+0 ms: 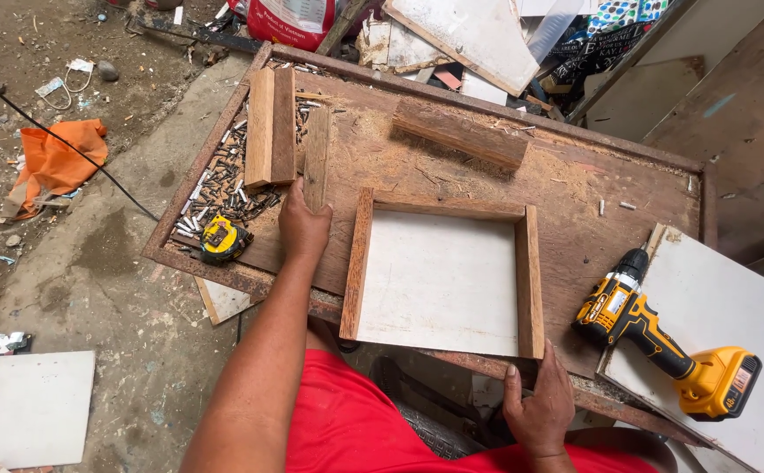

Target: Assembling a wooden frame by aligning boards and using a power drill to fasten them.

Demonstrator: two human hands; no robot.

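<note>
Head view looks down on a rusty, sawdust-covered surface [575, 184] carrying a three-sided wooden frame [442, 271] fixed around a white panel, its open side toward the person. Left hand [303, 223] rests on the near end of a narrow wood strip [316, 158] lying just left of the frame; the grip is closed loosely around that strip end. Right hand [540, 407] lies at the near edge of the surface, just below the frame's right rail, fingertips touching or nearly touching the rail end; whether it grasps anything cannot be told, and its fingers look relaxed. Two wider wood blocks [271, 127] lie side by side left of the strip, over a scatter of screws [220, 188]. A yellow tape measure [222, 238] sits near the left corner. A longer wood piece [459, 133] lies diagonally beyond the frame. A yellow cordless drill [662, 346] rests on a white board [724, 307] at the right, well apart from both hands.
</note>
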